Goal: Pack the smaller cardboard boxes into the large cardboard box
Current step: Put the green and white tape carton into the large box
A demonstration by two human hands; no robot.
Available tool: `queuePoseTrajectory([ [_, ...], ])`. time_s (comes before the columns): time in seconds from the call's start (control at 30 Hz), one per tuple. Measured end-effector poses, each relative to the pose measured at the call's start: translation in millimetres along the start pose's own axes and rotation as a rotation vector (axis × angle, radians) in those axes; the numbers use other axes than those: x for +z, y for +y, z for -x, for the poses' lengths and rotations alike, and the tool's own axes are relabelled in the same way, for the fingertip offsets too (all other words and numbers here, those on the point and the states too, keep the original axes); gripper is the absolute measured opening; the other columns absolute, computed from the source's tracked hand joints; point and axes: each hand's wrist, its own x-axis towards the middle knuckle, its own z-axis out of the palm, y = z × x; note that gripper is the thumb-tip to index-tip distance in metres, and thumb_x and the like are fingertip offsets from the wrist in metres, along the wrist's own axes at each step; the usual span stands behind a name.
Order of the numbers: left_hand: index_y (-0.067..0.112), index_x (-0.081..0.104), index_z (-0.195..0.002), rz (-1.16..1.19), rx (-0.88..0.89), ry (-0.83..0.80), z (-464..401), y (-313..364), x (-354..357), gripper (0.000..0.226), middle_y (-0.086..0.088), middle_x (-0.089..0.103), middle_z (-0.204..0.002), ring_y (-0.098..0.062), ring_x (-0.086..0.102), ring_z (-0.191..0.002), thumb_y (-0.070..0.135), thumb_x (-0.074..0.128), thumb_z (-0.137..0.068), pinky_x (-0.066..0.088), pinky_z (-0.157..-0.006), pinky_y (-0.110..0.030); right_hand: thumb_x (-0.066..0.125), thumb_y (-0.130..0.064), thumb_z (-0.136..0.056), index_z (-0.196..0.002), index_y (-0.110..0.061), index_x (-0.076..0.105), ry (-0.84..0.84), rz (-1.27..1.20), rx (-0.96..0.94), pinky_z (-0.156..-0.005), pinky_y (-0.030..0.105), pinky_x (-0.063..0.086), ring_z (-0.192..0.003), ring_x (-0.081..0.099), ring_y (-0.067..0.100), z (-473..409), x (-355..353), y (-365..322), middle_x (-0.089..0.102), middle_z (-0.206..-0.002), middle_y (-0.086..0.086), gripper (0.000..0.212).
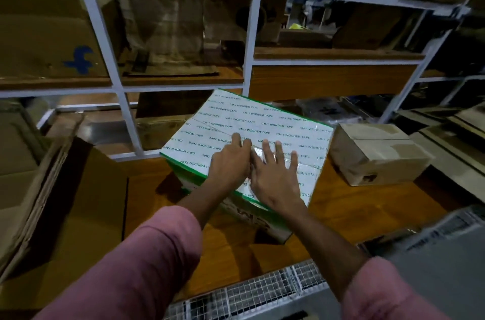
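Observation:
A white box with green edges and "CM-1 WONDER TAPE" print (262, 120) stands on the wooden table (367, 201) in the middle. My left hand (231, 165) and my right hand (275, 175) lie flat side by side on its top, fingers straight, pressing near the taped seam. A large open cardboard box (52, 201) stands at the left, one flap spread toward the white box. A smaller brown cardboard box (378, 154) sits on the table to the right, apart from the white one.
A white metal shelf frame (249, 39) rises right behind the table, holding brown cartons, one with a blue "f" logo (39, 31). Wire mesh (249, 291) runs along the near edge. Stacked flat items (451, 131) lie at far right.

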Motion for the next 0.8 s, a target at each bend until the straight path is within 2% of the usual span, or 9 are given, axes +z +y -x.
queuePoseTrajectory([
  [0.1,0.015,0.052,-0.133,-0.075,0.117,0.050,-3.0,-17.6,5.1,0.039,-0.013,0.047,-0.142,-0.032,0.046,-0.125,0.037,0.043,-0.102,0.042,-0.097,-0.046,0.007,-0.051,-0.105,-0.163,-0.032,0.012,0.016,0.022,-0.082,-0.122,0.064,0.000,-0.158,-0.006,0.030,1.4,1.9,8.2,0.002,-0.172,0.002,0.061],
  [0.17,0.015,0.052,-0.138,0.023,0.090,0.047,3.1,-28.5,11.2,0.047,-0.013,0.039,-0.156,-0.034,0.031,-0.144,0.043,0.038,-0.102,0.028,-0.115,-0.052,0.012,-0.048,-0.104,-0.160,-0.030,0.027,0.062,0.028,-0.156,-0.122,0.063,0.007,-0.158,0.006,0.030,5.3,2.2,10.7,0.015,-0.171,0.003,0.061],
  [0.23,0.015,0.047,-0.144,0.076,0.034,0.027,14.0,-31.7,15.5,0.054,-0.010,0.027,-0.165,-0.031,0.018,-0.153,0.046,0.033,-0.103,0.016,-0.123,-0.053,0.016,-0.046,-0.104,-0.157,-0.027,0.037,0.111,0.049,-0.233,-0.121,0.062,0.015,-0.157,0.016,0.031,8.1,2.7,12.1,0.026,-0.168,0.003,0.059],
  [0.4,0.016,0.037,-0.151,-0.015,-0.154,0.126,63.4,-1.2,23.8,0.061,-0.011,0.008,-0.171,-0.029,0.001,-0.157,0.053,0.029,-0.103,0.008,-0.123,-0.060,0.025,-0.046,-0.107,-0.157,-0.029,0.036,0.179,0.091,-0.413,-0.122,0.061,0.014,-0.158,0.008,0.026,22.7,11.5,31.3,0.019,-0.170,0.002,0.054],
  [0.5,0.017,0.039,-0.149,-0.061,-0.143,0.174,103.7,17.1,43.4,0.061,-0.015,0.003,-0.170,-0.033,0.001,-0.157,0.057,0.036,-0.103,0.011,-0.120,-0.064,0.034,-0.044,-0.107,-0.156,-0.027,0.040,0.252,0.116,-0.492,-0.120,0.063,0.018,-0.158,0.009,0.029,49.4,30.5,44.0,0.017,-0.170,0.005,0.052],
  [0.6,0.021,0.045,-0.145,-0.125,-0.065,0.162,120.0,8.8,46.0,0.061,-0.012,0.015,-0.169,-0.033,0.020,-0.154,0.058,0.051,-0.097,0.023,-0.116,-0.061,0.043,-0.039,-0.104,-0.149,-0.024,0.049,0.304,0.087,-0.465,-0.118,0.062,0.023,-0.156,0.020,0.032,67.1,39.8,45.0,0.030,-0.166,0.006,0.048],
  [0.67,0.021,0.041,-0.145,-0.162,-0.100,0.149,116.8,-2.2,32.9,0.064,-0.012,0.020,-0.167,-0.036,0.024,-0.150,0.057,0.056,-0.094,0.024,-0.114,-0.061,0.055,-0.037,-0.097,-0.143,-0.022,0.054,0.329,0.057,-0.418,-0.115,0.060,0.026,-0.150,0.031,0.034,66.5,32.0,39.0,0.040,-0.159,0.008,0.048],
  [0.8,0.020,0.020,-0.157,-0.220,-0.173,0.129,97.5,-19.6,-2.6,0.080,-0.014,0.000,-0.170,-0.037,0.000,-0.156,0.065,0.046,-0.095,0.011,-0.120,-0.063,0.065,-0.041,-0.089,-0.145,-0.021,0.049,0.292,0.003,-0.308,-0.110,0.059,0.027,-0.144,0.032,0.039,54.4,8.6,34.9,0.036,-0.155,0.015,0.062],
])
